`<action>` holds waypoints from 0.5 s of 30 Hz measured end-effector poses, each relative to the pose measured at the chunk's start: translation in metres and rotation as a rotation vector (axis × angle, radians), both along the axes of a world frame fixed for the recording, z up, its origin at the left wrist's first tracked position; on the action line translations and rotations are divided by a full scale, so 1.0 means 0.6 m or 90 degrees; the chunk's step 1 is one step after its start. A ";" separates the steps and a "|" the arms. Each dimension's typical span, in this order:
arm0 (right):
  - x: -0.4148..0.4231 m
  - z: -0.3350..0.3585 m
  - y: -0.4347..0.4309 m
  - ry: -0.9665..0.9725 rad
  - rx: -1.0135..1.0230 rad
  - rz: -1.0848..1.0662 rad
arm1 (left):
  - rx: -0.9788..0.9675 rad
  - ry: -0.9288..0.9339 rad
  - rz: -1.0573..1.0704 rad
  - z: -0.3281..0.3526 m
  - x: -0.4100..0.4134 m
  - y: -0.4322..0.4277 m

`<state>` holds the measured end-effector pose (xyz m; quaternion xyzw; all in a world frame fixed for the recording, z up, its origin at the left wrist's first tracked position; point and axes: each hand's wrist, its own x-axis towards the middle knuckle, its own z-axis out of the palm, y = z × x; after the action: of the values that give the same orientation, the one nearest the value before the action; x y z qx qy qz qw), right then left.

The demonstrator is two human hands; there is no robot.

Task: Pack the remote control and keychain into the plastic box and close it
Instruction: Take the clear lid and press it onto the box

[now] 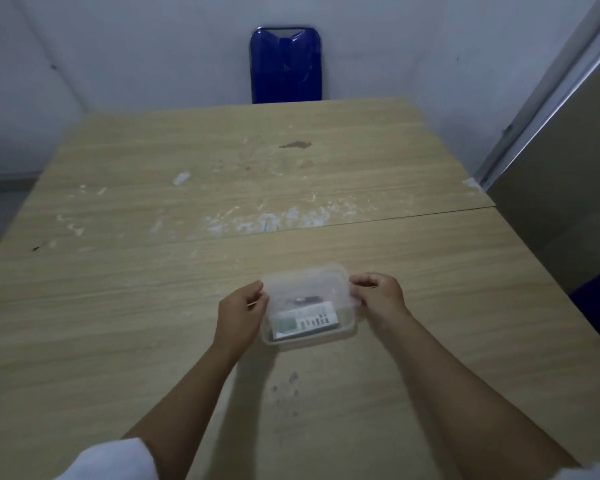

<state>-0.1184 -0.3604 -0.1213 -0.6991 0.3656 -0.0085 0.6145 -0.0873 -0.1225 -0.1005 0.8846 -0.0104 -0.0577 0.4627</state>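
Observation:
A clear plastic box (347, 329) stands on the wooden table (153, 306) in front of me. Inside it lies a white remote control (305, 321) with dark buttons, and behind that a small dark keychain (305, 300). A translucent lid (305, 282) sits over the box, its far part blurred. My left hand (238, 315) grips the lid's left edge with its fingertips. My right hand (378, 294) pinches the lid's right edge. Whether the lid is fully pressed down I cannot tell.
A blue chair back (286, 65) stands behind the far table edge against the wall. A grey panel with a metal frame (548, 188) rises along the right side. White scuffs and a dark stain (295, 144) mark the tabletop.

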 end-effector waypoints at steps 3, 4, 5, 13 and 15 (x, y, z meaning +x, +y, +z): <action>-0.003 -0.013 0.027 0.021 -0.086 -0.015 | 0.020 0.018 0.038 -0.008 -0.010 0.011; -0.005 -0.014 0.034 0.017 -0.105 -0.015 | 0.015 0.020 0.044 -0.007 -0.012 0.012; -0.007 -0.014 0.039 0.013 -0.124 -0.014 | 0.012 0.019 0.046 -0.006 -0.014 0.014; -0.023 0.005 0.071 0.053 -0.253 -0.014 | 0.006 0.045 0.055 -0.016 -0.021 0.023; -0.031 0.007 0.072 0.062 -0.272 0.005 | 0.005 0.043 0.041 -0.019 -0.018 0.024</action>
<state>-0.1372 -0.3172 -0.1172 -0.8145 0.3820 -0.0500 0.4339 -0.0984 -0.1079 -0.1117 0.8839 0.0342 -0.0727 0.4606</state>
